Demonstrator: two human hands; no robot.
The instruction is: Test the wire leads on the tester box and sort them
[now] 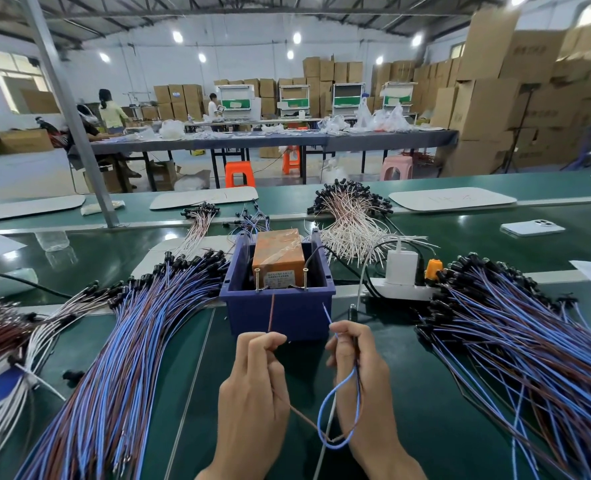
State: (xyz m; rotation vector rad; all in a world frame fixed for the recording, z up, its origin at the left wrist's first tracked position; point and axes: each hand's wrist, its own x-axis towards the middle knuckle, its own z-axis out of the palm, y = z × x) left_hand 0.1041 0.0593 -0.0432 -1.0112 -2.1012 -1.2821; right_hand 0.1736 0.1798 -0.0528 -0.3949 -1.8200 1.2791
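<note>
Just in front of the tester box (279, 258), an orange unit sitting inside a blue bin (280, 317) on the green surface (425, 393), both hands hold one wire lead. The left hand (252, 386) has its fingers curled and pinches the brown strand (271, 313) between thumb and forefinger, with the bare end pointing up at the left brass post (257, 279) but not touching it. The right hand (359, 372) pinches the blue strand (328, 315) the same way, its tip angled toward the right brass post (305, 278) and also short of it. Nearer the person than the box, the two strands sag below the hands and meet in a loop.

Left of the box lies a large fanned bundle of blue and brown leads (131, 341) with black heads. Right of it lies a similar pile (512, 334), and between that pile and the box sits a white power strip (401, 291) carrying a white charger (402, 266). Behind the box is a heap of white leads (349, 216), and farther right a phone (533, 226) lies face down.
</note>
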